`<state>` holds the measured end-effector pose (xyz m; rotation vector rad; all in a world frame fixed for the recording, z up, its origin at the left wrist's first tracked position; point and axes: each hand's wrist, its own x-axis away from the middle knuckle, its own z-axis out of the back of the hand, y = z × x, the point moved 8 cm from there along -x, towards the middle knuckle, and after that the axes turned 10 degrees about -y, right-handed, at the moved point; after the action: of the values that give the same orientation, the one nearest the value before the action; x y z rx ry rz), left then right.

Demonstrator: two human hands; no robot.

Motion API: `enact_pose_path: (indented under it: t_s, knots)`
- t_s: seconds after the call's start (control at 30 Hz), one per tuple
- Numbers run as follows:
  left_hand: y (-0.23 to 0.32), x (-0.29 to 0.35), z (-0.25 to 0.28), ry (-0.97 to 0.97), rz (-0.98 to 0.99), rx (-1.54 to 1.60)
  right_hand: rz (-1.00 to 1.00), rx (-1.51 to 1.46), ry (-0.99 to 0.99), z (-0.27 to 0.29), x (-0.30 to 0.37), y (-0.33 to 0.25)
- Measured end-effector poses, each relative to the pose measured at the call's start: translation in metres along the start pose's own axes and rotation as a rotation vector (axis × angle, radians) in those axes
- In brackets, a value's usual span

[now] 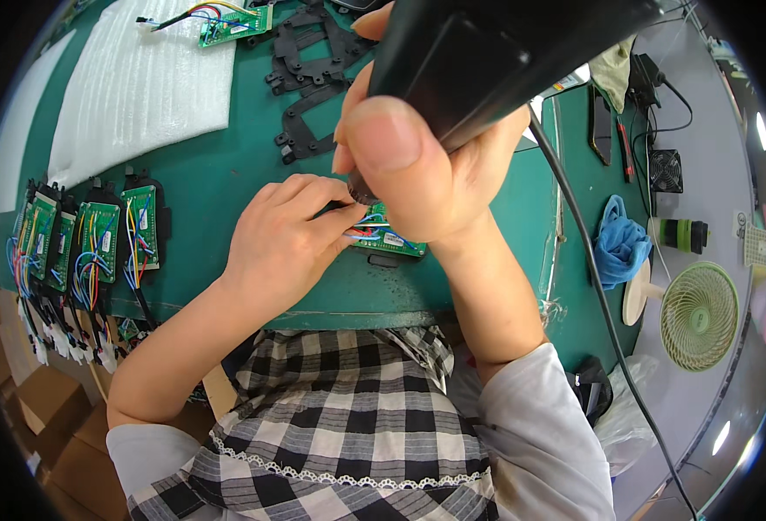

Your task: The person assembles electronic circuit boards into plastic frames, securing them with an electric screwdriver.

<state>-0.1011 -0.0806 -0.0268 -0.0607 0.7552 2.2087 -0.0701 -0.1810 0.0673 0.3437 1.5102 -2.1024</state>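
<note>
A green circuit board (404, 246) with blue, white and red wires lies on the table in front of me, partly covered by both hands. My left hand (283, 239) is closed, its fingers pinched at the board's left side near the wires and a dark part. Wrapped around a large black electric screwdriver (461, 65), my right hand (426, 174) holds it tilted above the board. The screwdriver's ribbed collar (361, 193) comes down beside the left fingertips. Its bit, if any, is hidden behind the fingers.
Several wired boards (96, 239) on black frames stand at the left edge. Black plastic frames (300, 122) and white foam (153, 95) with another board (235, 28) lie farther back. A black cable (587, 260) crosses on the right, near a blue cloth (621, 243) and green fan (700, 315).
</note>
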Motion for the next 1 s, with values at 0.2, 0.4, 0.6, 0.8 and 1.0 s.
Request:
enact_pose_path:
  t_s: [0.2, 0.4, 0.6, 0.8, 1.0]
  knots:
    - [0.001, -0.001, -0.003, -0.087, -0.005, -0.016, 0.103, -0.002, 0.342, 0.062, 0.008, 0.004]
    - [-0.002, -0.007, -0.001, -0.137, -0.004, 0.021, 0.288, 0.281, 0.545, 0.134, 0.001, -0.027]
    - [-0.004, -0.009, -0.004, -0.158, 0.017, 0.009, 0.215, 0.196, 0.693, 0.116, 0.0, -0.019]
    - [-0.009, -0.007, -0.004, -0.14, 0.05, 0.051, 0.077, 0.202, 0.757, 0.102, 0.008, -0.03]
    - [-0.014, -0.009, -0.007, -0.145, 0.03, 0.077, -0.029, -0.071, 0.296, 0.059, 0.029, -0.005]
